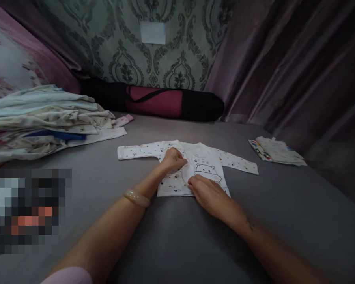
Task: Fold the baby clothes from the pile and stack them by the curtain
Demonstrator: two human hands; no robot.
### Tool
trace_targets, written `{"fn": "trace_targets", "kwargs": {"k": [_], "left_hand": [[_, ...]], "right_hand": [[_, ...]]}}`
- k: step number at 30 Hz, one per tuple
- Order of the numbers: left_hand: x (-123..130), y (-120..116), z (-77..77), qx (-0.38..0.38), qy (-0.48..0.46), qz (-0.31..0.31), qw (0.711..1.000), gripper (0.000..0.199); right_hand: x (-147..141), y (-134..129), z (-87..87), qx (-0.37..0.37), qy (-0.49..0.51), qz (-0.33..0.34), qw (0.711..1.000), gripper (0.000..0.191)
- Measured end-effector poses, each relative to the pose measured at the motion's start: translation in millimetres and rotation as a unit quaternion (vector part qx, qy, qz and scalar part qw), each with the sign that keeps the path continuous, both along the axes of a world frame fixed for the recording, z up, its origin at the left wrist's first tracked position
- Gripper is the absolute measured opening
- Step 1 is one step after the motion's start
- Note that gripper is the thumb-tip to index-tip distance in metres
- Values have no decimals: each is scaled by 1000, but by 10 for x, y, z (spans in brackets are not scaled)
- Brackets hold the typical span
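Observation:
A small white long-sleeved shirt (173, 185) with a printed animal face lies flat on the grey sheet, both sleeves spread out to the sides. My left hand (174, 158), below a forearm bangle (137, 198), is pinched on the front of the shirt near its middle. Lower and to the right, my right hand (205, 191) has its fingers closed on the shirt's front edge beside the animal print. Both hands rest close together over the cloth.
On the left is a large heap of clothes (47, 114). A black and dark pink bag (154, 101) lies along the patterned wall. Folded clothes (276, 150) sit at the right on the grey sheet (284, 205). Curtains hang on both sides. A blurred patch covers the lower left.

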State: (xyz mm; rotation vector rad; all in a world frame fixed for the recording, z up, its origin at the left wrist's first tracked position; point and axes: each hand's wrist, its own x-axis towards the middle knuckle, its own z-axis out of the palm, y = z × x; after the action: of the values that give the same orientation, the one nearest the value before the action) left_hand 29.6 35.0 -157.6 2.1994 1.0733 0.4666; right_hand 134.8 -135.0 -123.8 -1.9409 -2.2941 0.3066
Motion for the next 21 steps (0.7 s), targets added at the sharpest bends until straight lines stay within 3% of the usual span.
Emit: {"fn": "trace_targets", "kwargs": {"k": [3, 6, 10, 12, 15, 21], "left_hand": [[-13, -5, 12, 14, 26, 5, 1000, 14], [-9, -64, 13, 130, 28, 20, 991, 20], [74, -279, -15, 290, 62, -76, 952, 37], [122, -391, -58, 295, 111, -120, 941, 45], [151, -477, -121, 241, 198, -144, 939, 55], [132, -432, -105, 199, 264, -157, 931, 63]], "right_hand": [[-45, 23, 71, -29, -1, -7, 1000, 22], [22, 140, 54, -12, 0, -61, 998, 30], [263, 353, -179, 84, -55, -163, 981, 43], [373, 414, -332, 65, -67, -189, 977, 55], [450, 408, -487, 25, -56, -187, 980, 62], [390, 172, -426, 10, -38, -131, 991, 63]]}}
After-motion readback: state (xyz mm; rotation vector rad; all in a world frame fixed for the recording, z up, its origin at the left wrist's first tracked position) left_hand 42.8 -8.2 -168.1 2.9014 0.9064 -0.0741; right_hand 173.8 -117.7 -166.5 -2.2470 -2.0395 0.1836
